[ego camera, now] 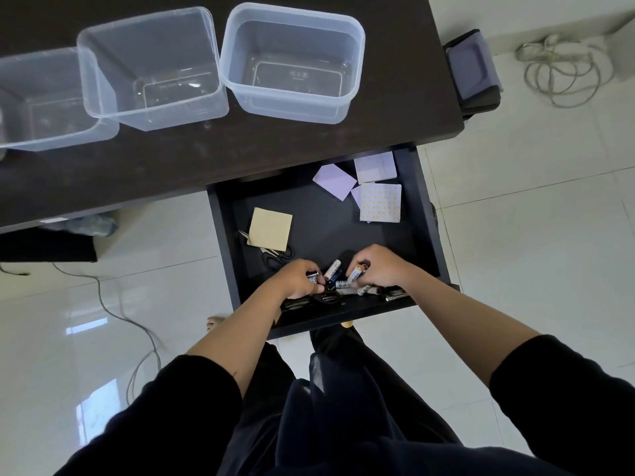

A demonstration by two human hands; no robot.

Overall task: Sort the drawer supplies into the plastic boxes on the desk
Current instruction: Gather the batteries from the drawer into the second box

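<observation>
The black drawer (422,214) is pulled out under the dark desk (395,128). Both hands reach into its near end among several loose batteries (343,285). My left hand (297,278) is closed around a battery (312,277). My right hand (379,266) pinches another battery (355,272). Black binder clips (326,298) lie below my left hand. Farther back lie a yellow sticky-note pad (269,228) over scissors (278,257), a lilac pad (334,182) and two patterned pads (379,202). Three clear plastic boxes stand on the desk: left (20,139), middle (103,111), right (357,39).
A dark chair or bag (472,68) stands off the desk's right end. A coiled cable (563,73) lies on the white tiled floor at the far right. Another cable (113,314) runs over the floor on the left. My dark-clothed legs are below the drawer.
</observation>
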